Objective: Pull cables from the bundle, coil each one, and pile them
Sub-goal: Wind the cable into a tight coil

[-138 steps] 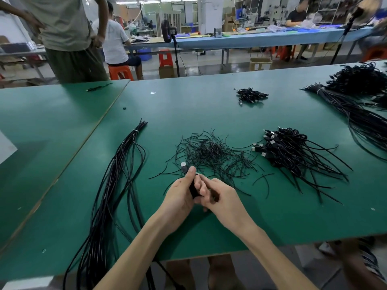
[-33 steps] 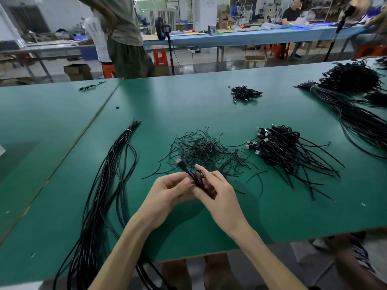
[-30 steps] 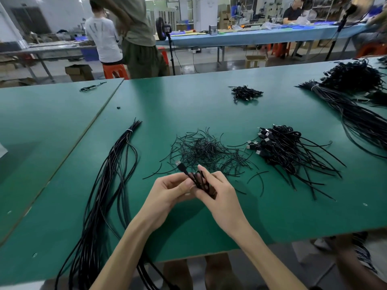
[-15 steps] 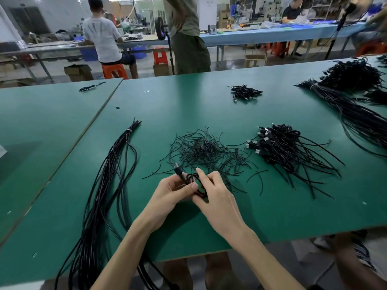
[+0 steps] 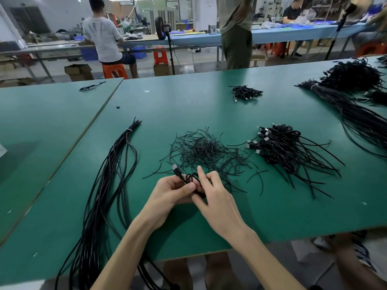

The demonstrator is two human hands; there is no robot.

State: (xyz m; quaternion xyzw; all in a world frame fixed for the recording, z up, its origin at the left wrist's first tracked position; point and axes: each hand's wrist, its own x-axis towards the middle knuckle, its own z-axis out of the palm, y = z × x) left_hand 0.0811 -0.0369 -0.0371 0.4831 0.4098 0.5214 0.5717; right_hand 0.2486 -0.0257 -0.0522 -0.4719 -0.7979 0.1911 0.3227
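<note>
A workshop with blue benches [image 5: 272, 32], orange stools [image 5: 114, 70] and people at work lies beyond the green table [image 5: 209, 105]. At the table's middle sits a heap of short black ties [image 5: 205, 149]. Just on the near side of the heap, the left hand [image 5: 169, 192] and right hand [image 5: 211, 193] both pinch a small coiled cable [image 5: 191, 177], its plug [image 5: 176, 168] pointing toward the heap. The long bundle [image 5: 109, 185] lies left of the heap, and the pile of coiled cables [image 5: 280, 145] lies right of it.

Factory floor: long worktables [image 5: 230, 105], cable heaps [image 5: 293, 147], seated workers [image 5: 104, 34].
</note>
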